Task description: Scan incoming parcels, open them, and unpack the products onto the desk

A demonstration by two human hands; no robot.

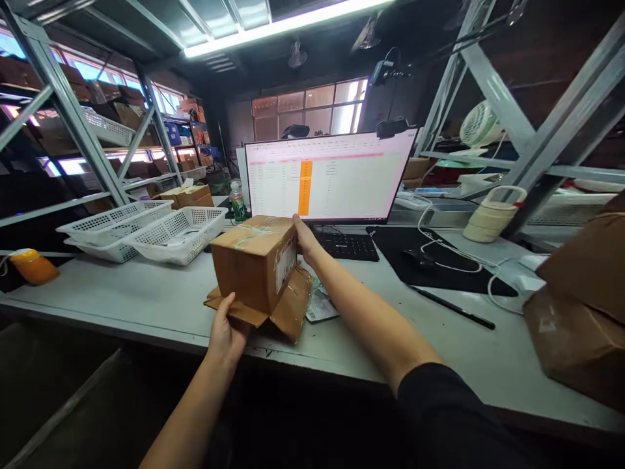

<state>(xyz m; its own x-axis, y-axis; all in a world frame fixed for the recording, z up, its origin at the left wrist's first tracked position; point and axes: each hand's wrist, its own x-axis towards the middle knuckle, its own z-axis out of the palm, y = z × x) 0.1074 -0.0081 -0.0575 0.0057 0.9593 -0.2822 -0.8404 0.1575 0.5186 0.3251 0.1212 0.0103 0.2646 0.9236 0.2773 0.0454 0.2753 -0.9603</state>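
Observation:
A brown cardboard box (241, 273) is tilted above the table edge, its flaps spread at the bottom and clear tape across its top. My left hand (227, 335) grips a lower flap at the near left corner, thumb on top and fingers underneath. Against the far right side of the box lies my right hand (305, 240), its fingers mostly hidden behind the cardboard. A white printed label (285, 266) shows on the right face. Just beyond the flaps, a plastic-wrapped packet with a label (321, 305) rests on the table.
White plastic baskets (180, 234) stand at the left. Behind the box are a monitor (351, 176), a keyboard (349, 246) and a green-labelled bottle (237, 202). A black pen (456, 307) and mouse (417, 258) lie right, near a large brown carton (581, 319).

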